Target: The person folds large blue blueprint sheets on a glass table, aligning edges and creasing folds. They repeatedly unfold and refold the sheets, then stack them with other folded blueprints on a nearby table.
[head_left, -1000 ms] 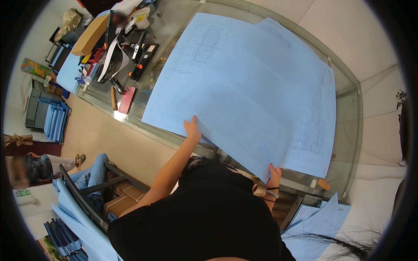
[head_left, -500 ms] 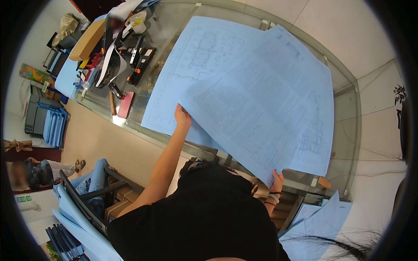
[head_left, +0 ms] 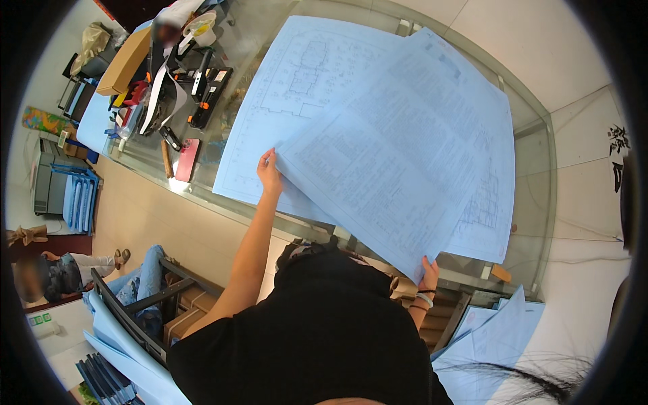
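A large blue blueprint sheet (head_left: 378, 155) with printed lines of text lies turned at an angle over another blueprint (head_left: 253, 145) that bears outline drawings. My left hand (head_left: 269, 174) pinches the upper sheet's left corner between thumb and fingers. At its near right corner my right hand (head_left: 428, 273), with a bracelet and a dark band on the wrist, grips the edge. The near edge of the upper sheet hangs between both hands, slightly off the sheet below. Part of the lower drawing is covered; its right portion shows beyond the upper sheet.
Both sheets rest on a glass-topped table (head_left: 533, 196). Left on it are a pink phone (head_left: 187, 160), a black and orange tool (head_left: 210, 98), a paper strip and a cardboard box (head_left: 125, 61). More blue sheets (head_left: 496, 334) stand at lower right. A person (head_left: 61, 277) is at far left.
My left hand has moved slightly up and left with the sheet's corner. The upper sheet now lies flatter across the lower one. The right hand keeps its hold.
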